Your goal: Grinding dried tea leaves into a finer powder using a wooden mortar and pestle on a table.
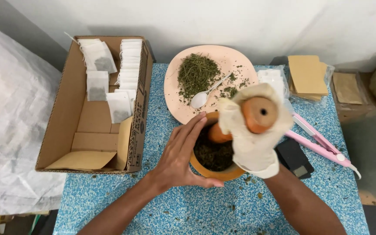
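My left hand (180,155) is bare and cups the left side of an orange-brown mortar (223,174) standing on the blue speckled table. Dark green crushed herbs (212,154) fill the mortar. My right hand (253,139) wears a white glove and grips an orange wooden pestle (259,114), whose lower end dips into the mortar. Behind the mortar lies a pale pink plate (231,56) with a heap of dried green herbs (196,74) and a white spoon (201,98).
An open cardboard box (66,109) at the left holds several white tea bags (118,106). At the right lie a pink hand sealer (323,146), a small black device (294,157), brown paper pouches (307,75) and a bag of white sachets (271,77). Herb crumbs dot the table (223,209).
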